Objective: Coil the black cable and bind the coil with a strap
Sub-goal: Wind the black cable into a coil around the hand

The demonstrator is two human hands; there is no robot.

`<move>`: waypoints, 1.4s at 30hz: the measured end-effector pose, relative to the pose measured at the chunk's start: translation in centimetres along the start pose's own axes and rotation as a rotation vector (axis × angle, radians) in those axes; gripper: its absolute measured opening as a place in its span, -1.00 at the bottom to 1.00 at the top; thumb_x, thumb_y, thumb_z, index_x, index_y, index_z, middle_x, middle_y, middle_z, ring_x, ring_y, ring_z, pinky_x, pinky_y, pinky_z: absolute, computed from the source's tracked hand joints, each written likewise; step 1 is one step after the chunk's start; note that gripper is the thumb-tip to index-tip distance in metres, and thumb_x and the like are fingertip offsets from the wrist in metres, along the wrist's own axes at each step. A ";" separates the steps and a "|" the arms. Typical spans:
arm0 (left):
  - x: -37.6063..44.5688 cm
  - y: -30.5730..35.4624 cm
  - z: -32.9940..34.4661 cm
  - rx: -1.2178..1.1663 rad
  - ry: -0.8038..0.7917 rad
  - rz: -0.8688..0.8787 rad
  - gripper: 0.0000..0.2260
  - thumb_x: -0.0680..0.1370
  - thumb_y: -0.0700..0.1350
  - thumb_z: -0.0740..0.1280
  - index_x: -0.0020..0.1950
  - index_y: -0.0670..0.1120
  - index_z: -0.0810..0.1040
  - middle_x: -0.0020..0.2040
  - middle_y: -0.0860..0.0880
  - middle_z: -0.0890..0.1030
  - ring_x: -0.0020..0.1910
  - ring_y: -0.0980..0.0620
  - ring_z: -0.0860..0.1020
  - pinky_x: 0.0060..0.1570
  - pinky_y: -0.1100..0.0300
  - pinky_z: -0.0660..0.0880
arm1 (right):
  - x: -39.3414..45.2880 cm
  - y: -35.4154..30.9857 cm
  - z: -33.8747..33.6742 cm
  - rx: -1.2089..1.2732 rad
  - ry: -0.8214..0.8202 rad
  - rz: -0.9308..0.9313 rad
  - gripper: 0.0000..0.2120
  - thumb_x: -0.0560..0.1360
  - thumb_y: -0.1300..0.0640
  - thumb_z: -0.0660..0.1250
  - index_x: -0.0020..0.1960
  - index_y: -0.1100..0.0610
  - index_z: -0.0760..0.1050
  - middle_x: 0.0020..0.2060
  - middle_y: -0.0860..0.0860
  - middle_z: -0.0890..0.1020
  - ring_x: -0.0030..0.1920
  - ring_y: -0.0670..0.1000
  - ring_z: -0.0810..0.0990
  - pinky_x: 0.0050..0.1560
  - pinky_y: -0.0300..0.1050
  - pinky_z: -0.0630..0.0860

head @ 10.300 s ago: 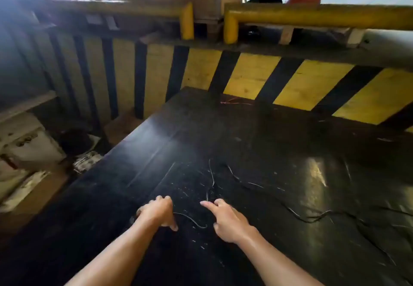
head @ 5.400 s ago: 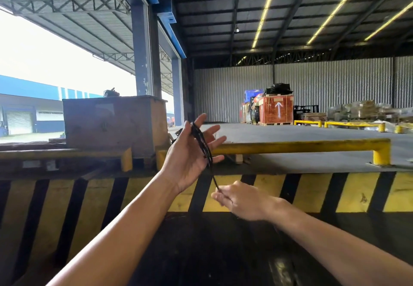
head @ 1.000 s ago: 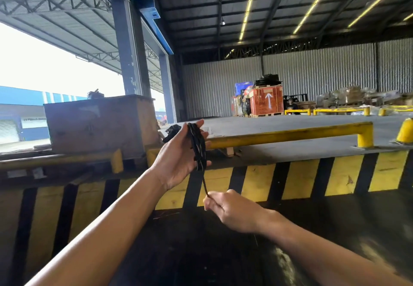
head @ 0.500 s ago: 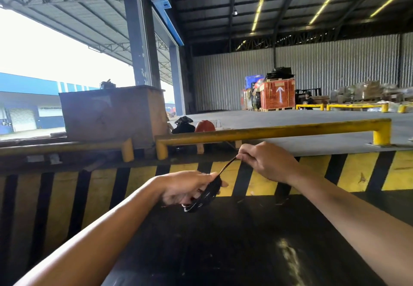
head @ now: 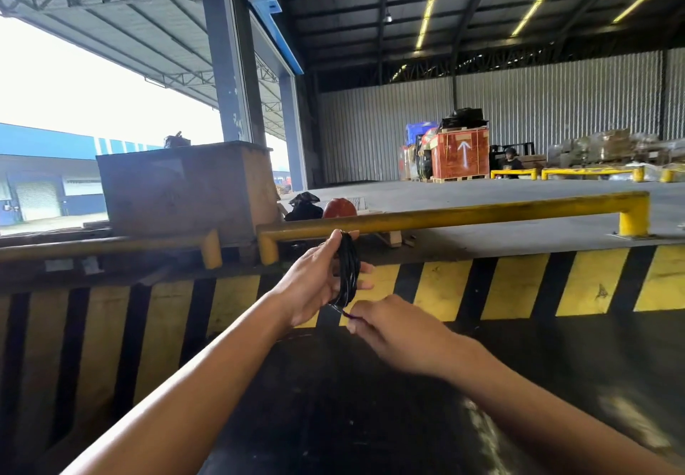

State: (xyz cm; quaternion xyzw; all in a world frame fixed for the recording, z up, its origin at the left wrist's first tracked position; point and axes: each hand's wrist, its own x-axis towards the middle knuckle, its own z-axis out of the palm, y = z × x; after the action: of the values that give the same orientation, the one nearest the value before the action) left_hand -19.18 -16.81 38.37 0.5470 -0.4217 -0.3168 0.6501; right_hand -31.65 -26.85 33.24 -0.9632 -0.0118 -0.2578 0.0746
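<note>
The black cable point(head: 347, 270) is wound in several loops around my left hand point(head: 315, 281), which is raised upright in mid-view with thumb and fingers spread inside the coil. Just below it, my right hand point(head: 393, 330) pinches the cable's loose tail at the bottom of the coil, fingertips touching it. No strap is visible.
A black table top point(head: 370, 400) lies under my arms. Behind it runs a yellow-and-black striped wall point(head: 519, 281) with a yellow guard rail point(head: 463, 215) above. A brown crate point(head: 185, 189) stands at the left, and a red helmet point(head: 339, 208) sits behind the rail.
My left hand has risen and turned the coil upright. My right hand has dropped from above the coil to below it, still pinching the tail. More loops sit on my left hand than five seconds ago.
</note>
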 end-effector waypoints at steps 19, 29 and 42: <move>-0.9 -2.8 3.3 0.498 0.025 -0.198 -0.32 0.43 0.49 -0.05 -0.39 -0.09 0.44 -0.61 0.04 0.29 -0.65 0.09 0.24 -0.48 0.22 0.36 | -0.5 2.4 0.0 0.398 0.352 0.051 -0.83 0.56 0.00 0.19 -0.02 0.00 0.55 -0.11 -0.09 0.61 -0.06 -0.17 0.54 -0.06 -0.27 0.46; -0.8 -2.2 2.4 0.447 0.069 -0.197 -0.37 0.49 0.40 0.03 -0.51 -0.07 0.35 -0.63 0.02 0.17 -0.68 0.08 0.13 -0.56 0.27 0.34 | -0.6 2.7 -0.5 0.807 0.282 0.284 -0.85 0.53 -0.15 0.20 0.00 -0.23 0.54 -0.06 -0.21 0.67 0.03 -0.22 0.61 0.13 -0.14 0.51; -0.9 -2.5 2.2 0.526 0.365 -0.005 -0.44 0.55 0.27 0.10 -0.47 -0.11 0.37 -0.67 0.06 0.31 -0.71 0.09 0.28 -0.60 0.25 0.35 | -2.1 0.6 -0.9 0.633 0.161 0.311 -0.74 0.53 -0.20 0.16 -0.05 -0.11 0.56 -0.05 -0.02 0.68 -0.04 -0.10 0.60 0.05 -0.11 0.48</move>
State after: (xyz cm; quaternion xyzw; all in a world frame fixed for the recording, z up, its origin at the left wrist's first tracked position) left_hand -21.45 -17.47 35.82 0.7450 -0.3642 -0.0953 0.5506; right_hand -33.84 -27.58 32.89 -0.8593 0.0615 -0.3019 0.4083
